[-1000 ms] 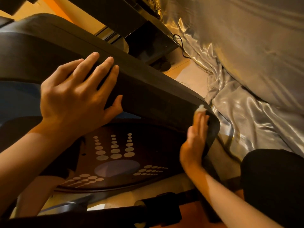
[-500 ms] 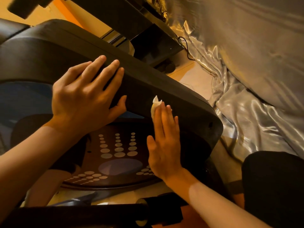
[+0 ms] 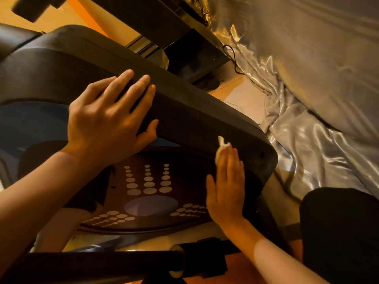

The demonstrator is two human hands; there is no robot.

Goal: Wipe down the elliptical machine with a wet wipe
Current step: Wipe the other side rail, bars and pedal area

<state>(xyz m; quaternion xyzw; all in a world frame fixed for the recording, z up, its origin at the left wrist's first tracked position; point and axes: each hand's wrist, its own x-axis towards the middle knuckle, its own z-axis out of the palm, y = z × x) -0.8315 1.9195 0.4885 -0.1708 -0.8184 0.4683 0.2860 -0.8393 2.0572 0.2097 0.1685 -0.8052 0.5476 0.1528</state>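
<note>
White crumpled wet wipe lies pressed under the right hand, grip flat, at four o'clock on the black plastic elliptical housing, left hand flat-fingered at ten; wiping seems midway.

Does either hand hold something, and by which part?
The right hand presses the wet wipe under straight fingers; only its tip shows. The left hand holds nothing.
</note>
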